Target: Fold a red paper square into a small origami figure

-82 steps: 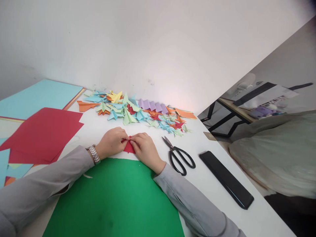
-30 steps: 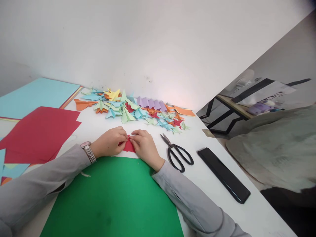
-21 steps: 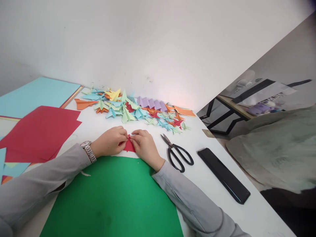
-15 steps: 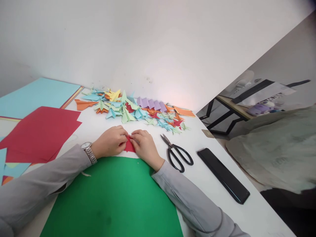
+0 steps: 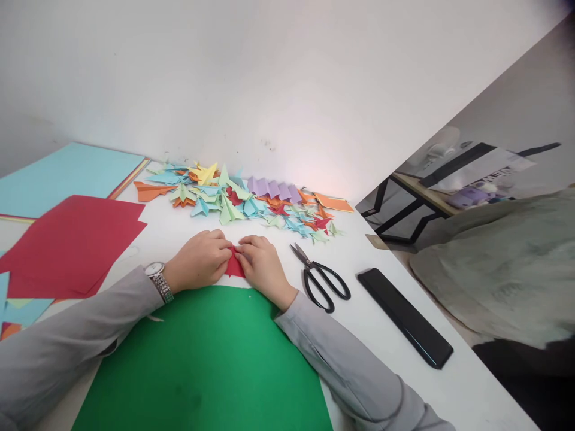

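Note:
A small folded piece of red paper [image 5: 235, 267] lies on the white table, just beyond the far edge of a large green sheet [image 5: 206, 359]. My left hand [image 5: 200, 260], with a watch on its wrist, pinches the left side of the red piece. From the right, my right hand [image 5: 264, 267] grips the same piece near its top with thumb and forefinger. The fingertips of both hands almost meet there and partly cover the paper. Black-handled scissors [image 5: 320, 276] lie to the right of my right hand, their tips pointing away.
Along the wall runs a pile of folded coloured paper shapes [image 5: 231, 200]. Red sheets [image 5: 76, 245] and light blue sheets [image 5: 67, 176] lie at left. A long black case [image 5: 404, 317] is at right, near the table's edge.
The whole view has shifted very slightly. Both hands stay on the red paper, with only a tiny movement of the left hand.

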`<state>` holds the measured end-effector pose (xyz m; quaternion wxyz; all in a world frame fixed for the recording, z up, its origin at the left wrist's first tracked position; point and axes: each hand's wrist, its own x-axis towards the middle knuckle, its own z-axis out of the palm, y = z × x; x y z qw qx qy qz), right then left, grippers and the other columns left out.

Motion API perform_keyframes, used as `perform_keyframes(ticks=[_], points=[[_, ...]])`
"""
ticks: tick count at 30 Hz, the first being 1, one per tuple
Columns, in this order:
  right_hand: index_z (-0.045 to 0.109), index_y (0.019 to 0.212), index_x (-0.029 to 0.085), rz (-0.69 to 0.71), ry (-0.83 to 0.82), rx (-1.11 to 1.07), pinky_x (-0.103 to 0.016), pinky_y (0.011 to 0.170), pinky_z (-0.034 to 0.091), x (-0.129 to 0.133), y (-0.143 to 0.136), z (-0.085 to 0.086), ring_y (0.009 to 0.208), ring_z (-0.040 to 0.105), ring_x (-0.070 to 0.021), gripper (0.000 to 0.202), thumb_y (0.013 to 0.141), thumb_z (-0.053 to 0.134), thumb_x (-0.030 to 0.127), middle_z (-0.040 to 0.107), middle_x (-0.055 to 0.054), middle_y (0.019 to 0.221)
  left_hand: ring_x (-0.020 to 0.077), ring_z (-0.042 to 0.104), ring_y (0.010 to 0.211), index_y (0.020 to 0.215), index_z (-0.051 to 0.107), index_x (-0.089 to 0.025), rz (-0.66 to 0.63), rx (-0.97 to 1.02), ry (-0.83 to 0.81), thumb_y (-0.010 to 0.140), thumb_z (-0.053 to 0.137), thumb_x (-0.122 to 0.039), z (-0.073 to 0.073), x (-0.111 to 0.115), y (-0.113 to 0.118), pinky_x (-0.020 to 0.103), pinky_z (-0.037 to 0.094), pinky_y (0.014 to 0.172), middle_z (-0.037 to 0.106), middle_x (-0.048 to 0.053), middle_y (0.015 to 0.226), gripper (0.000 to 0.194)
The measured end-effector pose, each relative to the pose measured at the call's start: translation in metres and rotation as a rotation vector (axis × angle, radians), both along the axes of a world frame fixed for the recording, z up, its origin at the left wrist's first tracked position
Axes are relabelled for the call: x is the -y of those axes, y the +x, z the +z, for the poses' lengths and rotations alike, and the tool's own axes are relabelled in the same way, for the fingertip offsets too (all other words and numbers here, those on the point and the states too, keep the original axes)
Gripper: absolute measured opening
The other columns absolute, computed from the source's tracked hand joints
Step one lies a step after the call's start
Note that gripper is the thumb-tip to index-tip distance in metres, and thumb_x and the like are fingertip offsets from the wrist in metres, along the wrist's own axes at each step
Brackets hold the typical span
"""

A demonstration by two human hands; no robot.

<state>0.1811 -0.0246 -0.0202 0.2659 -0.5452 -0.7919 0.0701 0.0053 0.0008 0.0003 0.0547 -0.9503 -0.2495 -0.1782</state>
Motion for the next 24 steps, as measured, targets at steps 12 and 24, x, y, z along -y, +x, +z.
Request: perform_keyframes(ticks=[12,24], points=[[0.071,0.093,0.019,-0.006,0.001,0.005,-0.039,0.085,0.042,-0.001,0.0,-0.002,0.098,0.055,-0.0234,0.018,0.087,0.054,0.021,0.065,-0.008,0.104,0.0231,0.052,0.079,0.072,0.064,-0.014,0.011,-0.152,0.087,0.082,0.049,-0.011,0.004,0.005,0.001,0.037,0.041,0.068,0.065,0.009,0.078,0.018],[0.066,0.109,0.022,-0.015,-0.037,0.101,-0.038,0.083,0.04,0.002,-0.002,0.005,0.101,0.051,-0.0237,0.025,0.091,0.048,0.024,0.062,-0.008,0.11,0.0226,0.051,0.076,0.066,0.061,-0.015,0.057,-0.088,0.093,0.081,0.05,-0.01,-0.001,0.009,0.002,0.036,0.038,0.063,0.062,0.009,0.072,0.019]])
